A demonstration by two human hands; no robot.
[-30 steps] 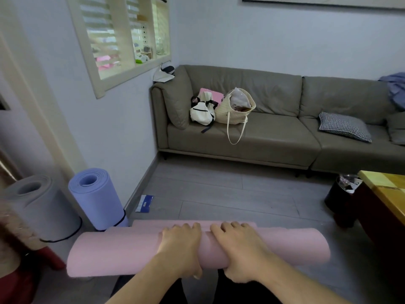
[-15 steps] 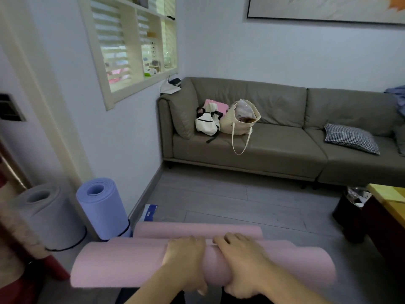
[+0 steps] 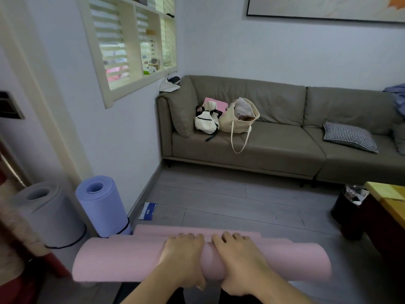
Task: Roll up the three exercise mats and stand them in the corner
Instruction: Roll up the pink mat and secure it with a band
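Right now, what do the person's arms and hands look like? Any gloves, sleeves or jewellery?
Both are bare. The left hand and the right hand wear no gloves, and no rings show on the fingers that are visible. No watch or band shows at either wrist. The forearms are uncovered as far as the bottom edge of the picture, so no sleeve is in view.

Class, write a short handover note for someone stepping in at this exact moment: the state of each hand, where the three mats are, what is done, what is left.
Left hand and right hand: side by side, both gripping the middle of the pink mat.
Pink mat: lying across the floor in front of the person, almost fully rolled; a short flap still lies flat just beyond the roll.
Done: the grey mat and blue mat are rolled, each with a dark band around its lower part, standing upright by the wall at left.
Left: finish rolling the pink mat and stand it beside the other two.
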